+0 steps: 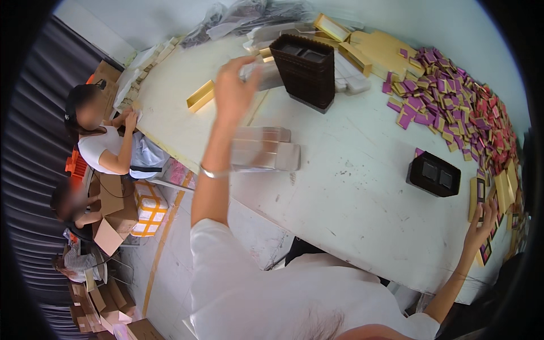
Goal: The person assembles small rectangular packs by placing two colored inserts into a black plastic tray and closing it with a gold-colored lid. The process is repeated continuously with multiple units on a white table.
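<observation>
My left hand reaches far across the white table and closes on a clear plastic lid, right beside a tall stack of dark brown trays. Below my forearm, more clear plastic lids lie flat in a low pile. My right hand is at the table's right edge, fingers spread, resting on gold boxes with dark inserts. It grips nothing. A short stack of dark trays stands just left of that hand.
A big heap of small purple, gold and red packets covers the far right. Flat gold boxes and one gold tray lie at the back. Other people sit at the left among cardboard cartons.
</observation>
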